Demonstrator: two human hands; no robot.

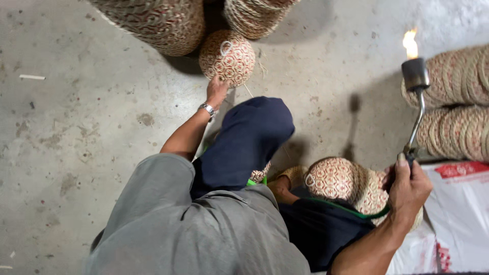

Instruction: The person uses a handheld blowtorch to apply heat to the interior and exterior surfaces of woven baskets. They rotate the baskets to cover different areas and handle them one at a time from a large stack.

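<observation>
- Bare concrete floor [76, 127], stained; woven lids stacked [458, 102] at the right.
- Left hand [216, 91] outstretched, fingers touching round woven basket [227, 57]; grip unclear.
- Right hand [407, 191] raised, fingers clenched around lit gas torch [416, 97].

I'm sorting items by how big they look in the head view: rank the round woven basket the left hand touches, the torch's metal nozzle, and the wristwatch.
1. Round woven basket, at the left hand: largest.
2. Torch's metal nozzle.
3. Wristwatch: smallest, though close to the nozzle, so this order is unsure.
</observation>
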